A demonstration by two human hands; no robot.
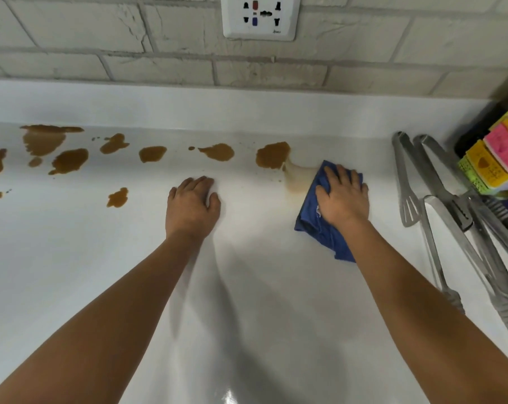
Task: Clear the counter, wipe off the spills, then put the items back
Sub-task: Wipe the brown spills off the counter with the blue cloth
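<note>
Cloth lies flat under the right hand, beside brown spills.

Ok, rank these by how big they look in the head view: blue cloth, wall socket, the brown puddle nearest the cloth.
1. Blue cloth, partly hidden under the right hand.
2. Wall socket, close to the cloth in apparent size, so that order is unsure.
3. Brown puddle, clearly smallest.

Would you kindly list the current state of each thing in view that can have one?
Blue cloth: crumpled, flat on the counter under the right hand.
Right hand: pressing on the cloth.
Left hand: resting on the bare counter, holding nothing.
Brown spills: mostly unwiped; the rightmost one is smeared toward the cloth.
Tongs: lying at the right.
</note>
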